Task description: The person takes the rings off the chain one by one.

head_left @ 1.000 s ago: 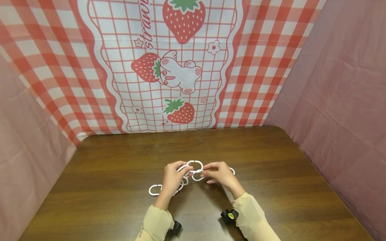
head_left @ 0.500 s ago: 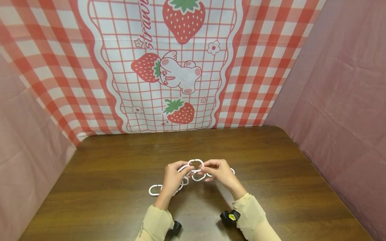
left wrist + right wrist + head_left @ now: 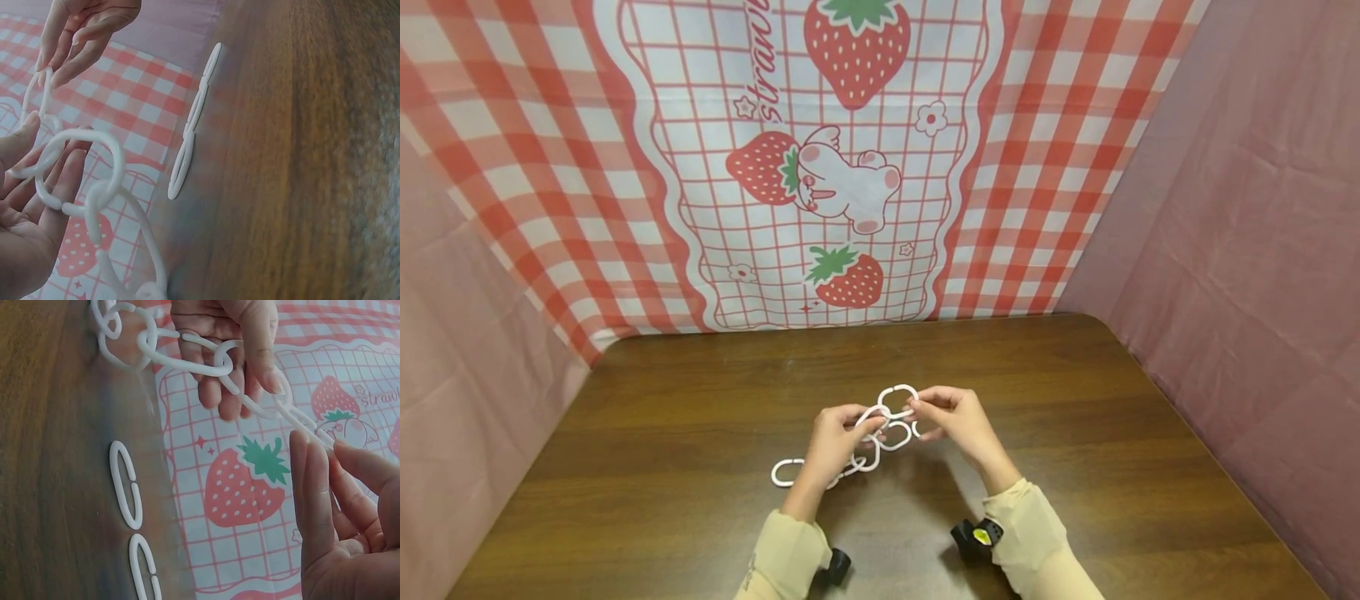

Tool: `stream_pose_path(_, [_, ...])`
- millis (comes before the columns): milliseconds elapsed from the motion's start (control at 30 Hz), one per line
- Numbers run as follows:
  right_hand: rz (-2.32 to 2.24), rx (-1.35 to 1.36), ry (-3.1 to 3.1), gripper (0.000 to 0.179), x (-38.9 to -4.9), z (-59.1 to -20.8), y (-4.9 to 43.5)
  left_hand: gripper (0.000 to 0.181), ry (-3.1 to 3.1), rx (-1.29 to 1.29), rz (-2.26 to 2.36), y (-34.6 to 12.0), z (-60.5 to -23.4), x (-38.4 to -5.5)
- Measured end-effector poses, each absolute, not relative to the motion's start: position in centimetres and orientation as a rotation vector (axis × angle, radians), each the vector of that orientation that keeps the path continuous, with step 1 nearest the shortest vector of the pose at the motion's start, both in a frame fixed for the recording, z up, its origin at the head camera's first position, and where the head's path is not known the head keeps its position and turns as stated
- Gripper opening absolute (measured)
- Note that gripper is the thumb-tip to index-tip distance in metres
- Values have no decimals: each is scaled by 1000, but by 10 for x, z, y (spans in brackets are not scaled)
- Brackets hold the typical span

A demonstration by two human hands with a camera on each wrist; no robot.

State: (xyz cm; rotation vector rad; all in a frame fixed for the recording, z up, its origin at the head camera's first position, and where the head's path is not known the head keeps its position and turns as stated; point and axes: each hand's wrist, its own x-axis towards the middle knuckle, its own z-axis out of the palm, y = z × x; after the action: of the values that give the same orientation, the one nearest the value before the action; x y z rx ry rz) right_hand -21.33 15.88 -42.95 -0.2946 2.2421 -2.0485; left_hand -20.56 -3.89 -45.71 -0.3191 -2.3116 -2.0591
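A chain of white plastic C-shaped links runs between my two hands. My left hand [image 3: 833,442] pinches one link of the chain between thumb and fingers. On its right, my right hand [image 3: 957,421] pinches the end link [image 3: 910,389] by its side, with the fingertips on it in the right wrist view. From the left hand the other linked pieces [image 3: 115,156] hang down to the table, trailing left to the last link [image 3: 777,478]. Several loose links lie in a row, with one loose link [image 3: 896,448] below the hands and another [image 3: 117,469] in the right wrist view.
The brown wooden table [image 3: 685,417] reaches back to a red-and-white checked strawberry cloth [image 3: 625,258]. Pink cloth [image 3: 1240,250] hangs on both sides. A small black camera [image 3: 837,567] sits at the left wrist, another [image 3: 966,537] at the right.
Both hands' chain portion has shifted: the right hand has moved up and slightly right, drawing the end link with it. More of the loose link below the hands now shows.
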Motion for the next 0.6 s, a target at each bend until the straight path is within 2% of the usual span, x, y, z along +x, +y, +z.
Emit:
stream_pose_path(333, [-2160, -160, 2180, 33, -214, -425, 165, 22, -2370, -569, -2113, -44, -455, -204])
stream_pose_path(600, [-2189, -91, 2176, 35, -214, -423, 169, 23, -2412, -592, -2120, -45, -456, -204])
